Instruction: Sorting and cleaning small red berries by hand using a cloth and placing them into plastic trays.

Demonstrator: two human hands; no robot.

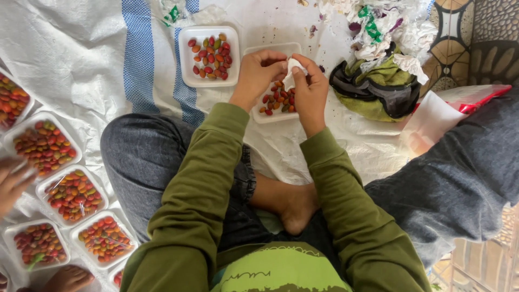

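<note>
I see both hands raised together over a white foam tray point(259, 116) that lies on the white woven sheet point(81, 59) in front of my crossed legs. My left hand point(258, 73) has its fingers curled in, pinching one edge of a small white wrapper point(292, 74); my right hand point(311, 94) pinches the other edge, so the wrapper is held between the two just above the tray's far end. Red, orange and green oval fruits point(277, 99) lie loose in that tray. Just left of it sits a second tray point(186, 54) with more of the same fruit. To the right lies a crumpled green and black cloth point(378, 89). Along the left edge are several filled trays point(73, 192), and another person's hand point(11, 186) reaches in among them.
</note>
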